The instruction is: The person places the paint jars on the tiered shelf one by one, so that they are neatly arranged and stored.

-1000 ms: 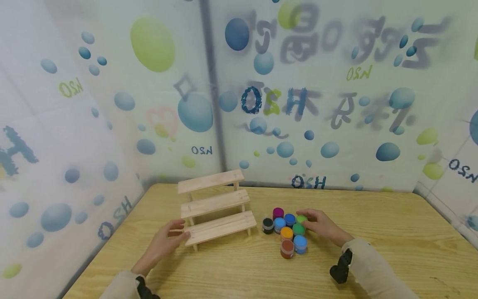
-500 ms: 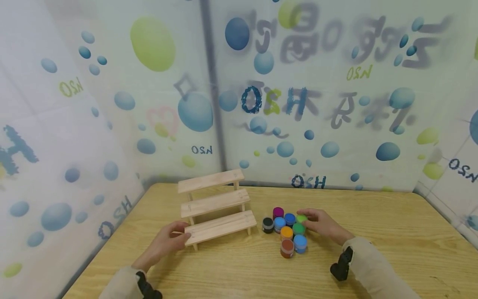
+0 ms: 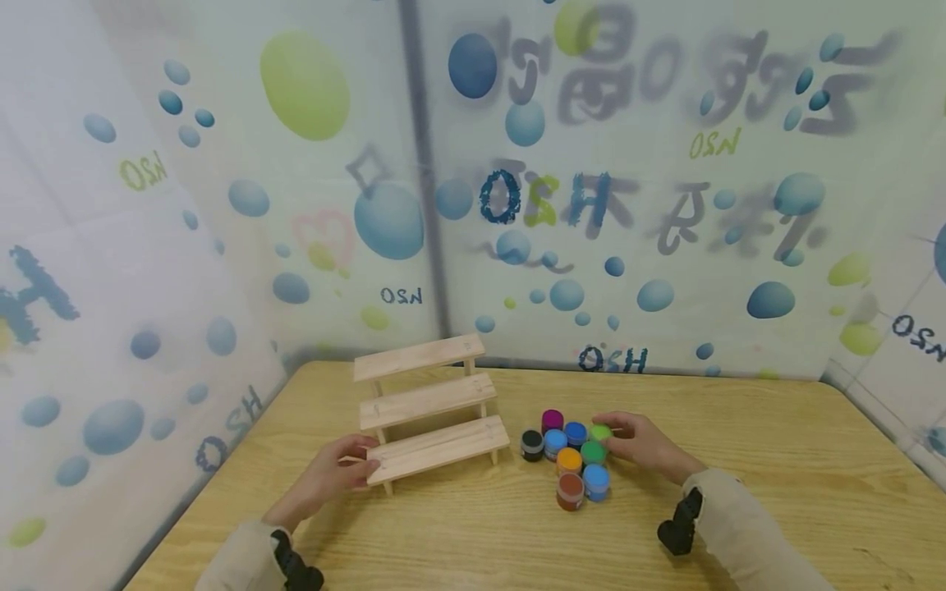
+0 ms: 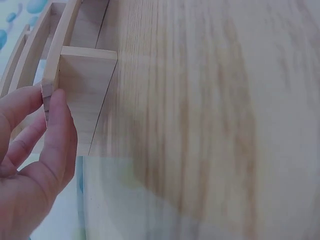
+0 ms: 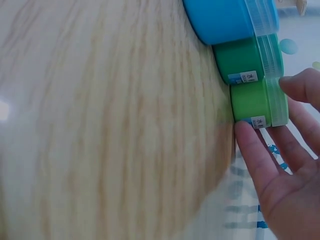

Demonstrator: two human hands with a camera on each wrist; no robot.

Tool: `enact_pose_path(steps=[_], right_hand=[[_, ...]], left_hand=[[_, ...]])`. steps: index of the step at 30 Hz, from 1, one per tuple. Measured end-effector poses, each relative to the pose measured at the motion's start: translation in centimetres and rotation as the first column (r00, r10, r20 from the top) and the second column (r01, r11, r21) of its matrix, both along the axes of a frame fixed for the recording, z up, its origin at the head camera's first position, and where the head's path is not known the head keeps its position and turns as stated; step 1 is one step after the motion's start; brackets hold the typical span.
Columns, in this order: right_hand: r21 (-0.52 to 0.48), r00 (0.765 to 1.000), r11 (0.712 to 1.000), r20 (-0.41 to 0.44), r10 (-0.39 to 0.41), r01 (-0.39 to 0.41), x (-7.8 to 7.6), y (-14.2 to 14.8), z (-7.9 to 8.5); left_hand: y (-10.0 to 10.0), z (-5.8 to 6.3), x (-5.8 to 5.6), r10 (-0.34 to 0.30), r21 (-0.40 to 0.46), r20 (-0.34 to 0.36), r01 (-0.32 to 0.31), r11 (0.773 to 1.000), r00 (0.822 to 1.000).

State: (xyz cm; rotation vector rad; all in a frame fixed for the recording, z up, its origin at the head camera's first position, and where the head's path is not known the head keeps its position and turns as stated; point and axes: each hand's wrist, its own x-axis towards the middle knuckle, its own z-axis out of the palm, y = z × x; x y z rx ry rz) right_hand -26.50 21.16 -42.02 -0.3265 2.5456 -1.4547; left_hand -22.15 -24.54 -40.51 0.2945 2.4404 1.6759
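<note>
Pale wooden three-tier stand (image 3: 438, 448) sits upright, pinched by the left hand (image 3: 334, 478); round lime-green lidded jar (image 5: 252, 101) stands within the right hand (image 3: 646, 444)!

The head view is bright, wrist views dimmer, with glare on the tabletop (image 5: 100, 125).

Mirrored "H2O" lettering (image 3: 542, 202) on the printed backdrop (image 3: 332, 172): large, in blue and lime, centrally above the desk (image 3: 473, 546); smaller, in blue, just above its far edge and again beside its left edge. Grey characters (image 3: 602, 94), upper right: blurred, illegible. Labels (image 5: 258, 122) on the light-green jar (image 5: 250, 100) and dark-green jar (image 5: 239, 56): print too small to read.
</note>
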Motion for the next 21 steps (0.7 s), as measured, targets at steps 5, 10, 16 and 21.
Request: enact_pose_path(steps=[5,10,16,21], right_hand=[[0.012,1.000,1.000,-0.006,-0.013,0.013,0.02,0.07,-0.01],[0.000,1.000,1.000,-0.013,-0.006,0.006,-0.04,0.31,-0.08],[-0.010,1.000,1.000,-0.003,0.004,-0.004,-0.22,0.63,-0.30],[0.004,1.000,1.000,-0.005,0.024,-0.023,-0.32,0.75,-0.32]], left_hand=[[-0.08,-0.02,-0.07,-0.011,0.010,0.009,0.011,1.000,1.000],[-0.17,-0.28,-0.31,-0.003,0.024,0.011,0.003,1.000,1.000],[-0.34,-0.63,-0.58,0.003,0.027,0.012,-0.004,1.000,1.000],[-0.45,-0.69,-0.66,-0.003,0.027,0.022,0.003,1.000,1.000]])
